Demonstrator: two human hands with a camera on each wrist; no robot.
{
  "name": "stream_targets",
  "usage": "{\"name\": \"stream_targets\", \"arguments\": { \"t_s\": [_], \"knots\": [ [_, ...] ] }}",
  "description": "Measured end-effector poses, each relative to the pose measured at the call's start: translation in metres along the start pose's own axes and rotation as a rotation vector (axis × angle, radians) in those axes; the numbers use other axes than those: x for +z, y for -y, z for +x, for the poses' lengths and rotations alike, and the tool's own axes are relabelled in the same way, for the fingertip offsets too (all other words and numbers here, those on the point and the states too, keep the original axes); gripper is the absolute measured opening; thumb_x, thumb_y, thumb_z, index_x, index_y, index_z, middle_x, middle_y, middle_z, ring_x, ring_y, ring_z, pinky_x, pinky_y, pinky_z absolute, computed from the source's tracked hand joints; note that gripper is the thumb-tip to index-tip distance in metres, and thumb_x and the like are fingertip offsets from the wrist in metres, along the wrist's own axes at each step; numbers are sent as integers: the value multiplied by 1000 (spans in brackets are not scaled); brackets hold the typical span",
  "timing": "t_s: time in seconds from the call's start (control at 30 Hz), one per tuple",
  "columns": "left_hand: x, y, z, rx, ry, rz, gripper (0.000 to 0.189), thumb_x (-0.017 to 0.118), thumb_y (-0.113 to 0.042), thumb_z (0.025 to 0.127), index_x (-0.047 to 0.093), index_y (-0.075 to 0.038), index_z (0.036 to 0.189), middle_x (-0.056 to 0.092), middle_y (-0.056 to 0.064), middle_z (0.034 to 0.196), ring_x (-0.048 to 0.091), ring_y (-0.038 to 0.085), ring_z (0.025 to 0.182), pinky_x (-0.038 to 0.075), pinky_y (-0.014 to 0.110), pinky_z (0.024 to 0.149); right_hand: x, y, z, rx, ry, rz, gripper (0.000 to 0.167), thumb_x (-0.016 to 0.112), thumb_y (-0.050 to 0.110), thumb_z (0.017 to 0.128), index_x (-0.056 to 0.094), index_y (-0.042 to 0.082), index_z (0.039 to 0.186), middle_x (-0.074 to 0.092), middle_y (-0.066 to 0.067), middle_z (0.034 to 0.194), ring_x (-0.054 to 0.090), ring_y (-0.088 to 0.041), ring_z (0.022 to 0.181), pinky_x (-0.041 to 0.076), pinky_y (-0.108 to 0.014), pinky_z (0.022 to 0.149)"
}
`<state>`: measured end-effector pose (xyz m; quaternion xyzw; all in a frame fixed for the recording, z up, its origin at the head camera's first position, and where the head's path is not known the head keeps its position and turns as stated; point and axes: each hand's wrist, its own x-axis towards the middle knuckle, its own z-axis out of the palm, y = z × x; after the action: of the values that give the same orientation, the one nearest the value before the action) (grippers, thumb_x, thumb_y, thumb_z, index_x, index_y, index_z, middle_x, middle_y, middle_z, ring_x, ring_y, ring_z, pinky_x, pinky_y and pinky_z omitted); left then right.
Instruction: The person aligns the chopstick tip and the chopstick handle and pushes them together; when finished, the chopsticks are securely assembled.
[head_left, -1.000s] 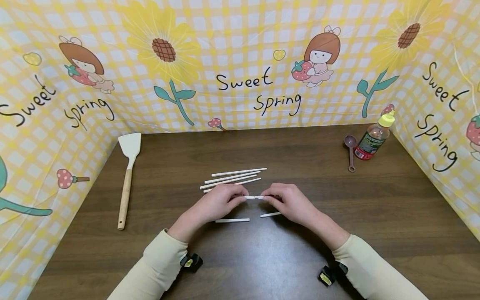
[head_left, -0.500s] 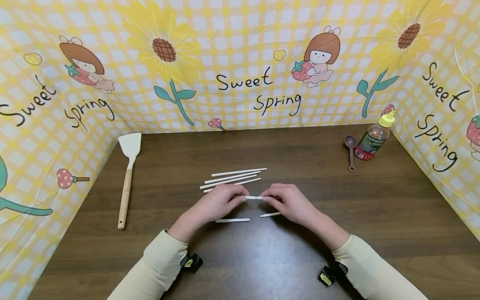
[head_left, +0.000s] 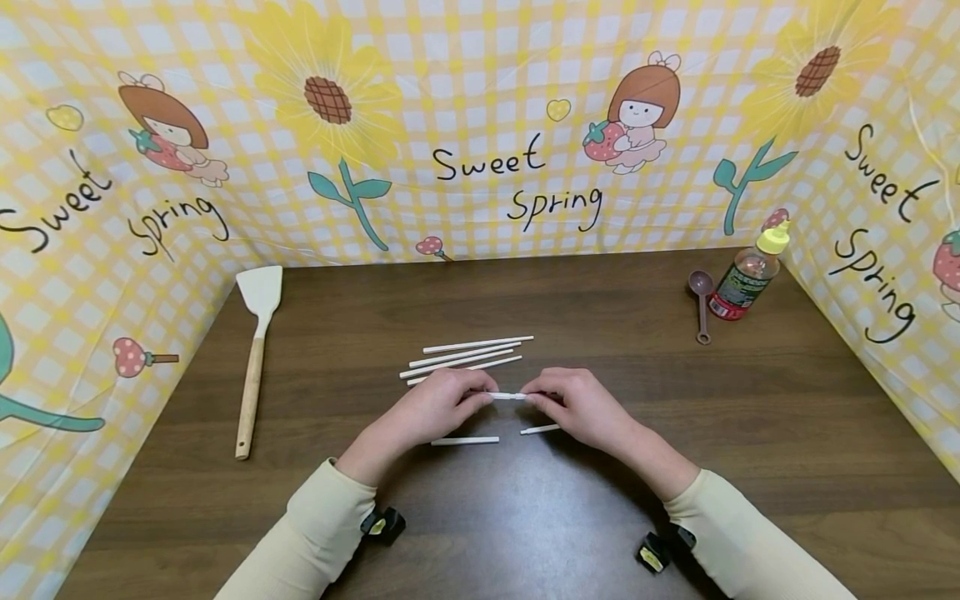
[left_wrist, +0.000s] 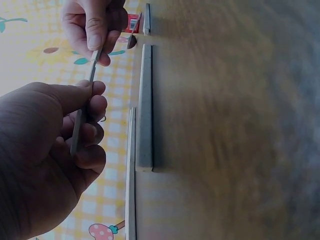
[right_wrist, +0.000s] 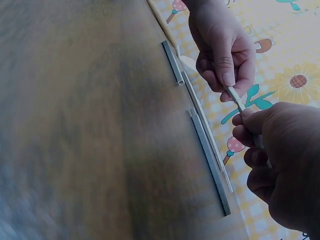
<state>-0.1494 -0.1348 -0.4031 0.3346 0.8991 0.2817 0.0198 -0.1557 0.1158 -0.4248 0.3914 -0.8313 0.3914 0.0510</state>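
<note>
Fingertips of my left hand (head_left: 450,402) pinch a slim white square stick piece (head_left: 500,396). Facing it, my right hand (head_left: 581,404) pinches a second white stick piece (head_left: 521,397). The two pieces are in line and meet end to end between the hands, with a small step at the joint. Much of each piece is hidden by the fingers. On the table below lie two more such pieces: a left one (head_left: 465,441) with a hollow end (right_wrist: 181,83) and a right one (head_left: 540,430) with a narrower peg end (right_wrist: 192,112).
Several longer white sticks (head_left: 478,344) lie side by side beyond the left hand. At the left is a white spatula (head_left: 260,292) with a wooden handle. A brown measuring spoon (head_left: 701,287) and a yellow-capped bottle (head_left: 744,279) stand near the back right, before a checked cloth (head_left: 480,108).
One second ago a small gap showed between the two held pieces; since then their ends have come together. Both hands have barely moved, and the loose pieces lie as before.
</note>
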Motion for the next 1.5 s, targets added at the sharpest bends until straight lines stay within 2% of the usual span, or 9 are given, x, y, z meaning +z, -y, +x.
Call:
{"name": "stream_targets", "arguments": {
  "t_s": [0.27,0.6,0.83,1.13,1.5],
  "knots": [
    [0,-1,0,-1,-11,9,5,69,-14,98,72,-12,100,67,-9,89,60,7,82,50,31,78,0,3,1,2,1,-13,7,73,8,93,77,8,99,67,6,85,55,-6,74,51,-33,68],
    [2,-2,-1,-3,-7,3,4,68,-13,98,71,-11,99,67,-7,87,57,7,77,50,30,74,0,4,0,-10,0,-28,6,73,9,94,77,8,99,67,4,85,54,-6,72,48,-27,67],
    [1,-5,-1,-6,5,-1,5,67,-14,99,71,-11,100,68,-4,87,55,6,75,49,29,73,2,3,0,-25,-4,-34,5,73,9,94,76,8,98,67,6,85,54,-6,72,48,-27,67],
    [2,-4,-1,-6,-31,40,6,68,-12,98,72,-11,102,68,-7,90,60,7,80,51,31,77,0,4,1,68,-10,-52,5,74,14,94,76,10,96,71,6,90,63,-6,81,53,-31,74],
    [3,-4,0,8,-30,36,4,67,-9,97,71,-10,99,67,-7,88,59,8,78,51,32,76,0,0,0,-24,-35,-55,7,72,14,94,77,8,94,71,6,88,64,-6,80,53,-30,73]
  ]
}}
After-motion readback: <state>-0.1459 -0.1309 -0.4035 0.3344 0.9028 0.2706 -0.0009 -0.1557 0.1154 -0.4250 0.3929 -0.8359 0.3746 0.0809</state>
